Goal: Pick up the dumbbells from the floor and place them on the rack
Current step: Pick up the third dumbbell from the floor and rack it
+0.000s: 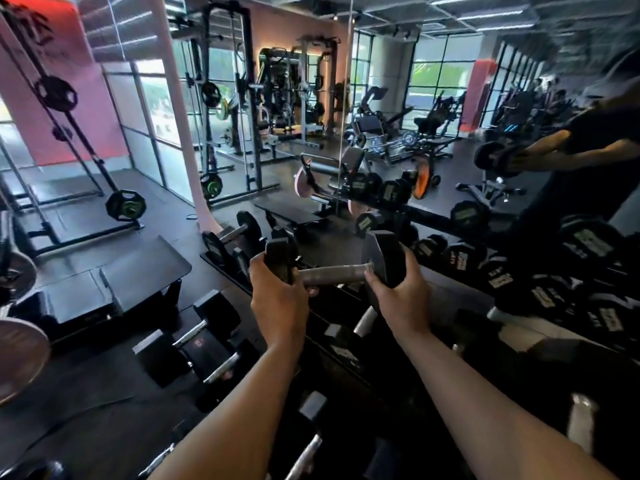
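Lower rack [349, 355] tiers are pretty dark and smeary, so we can't read much down there. The dumbbell [332, 271] we're carrying has black hex heads and a grey metal handle, held level above the rack in front of the mirror. Our left hand [277, 292] is clamped on its left head, right hand [401, 292] wrapped around the right head.

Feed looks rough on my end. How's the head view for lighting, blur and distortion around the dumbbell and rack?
Head view: wide-angle bends the edges; the windows are bright while the rack lies in deep shadow. The dumbbell, held by left hand and right hand, is fairly sharp; the mirror reflection at right is smeared.
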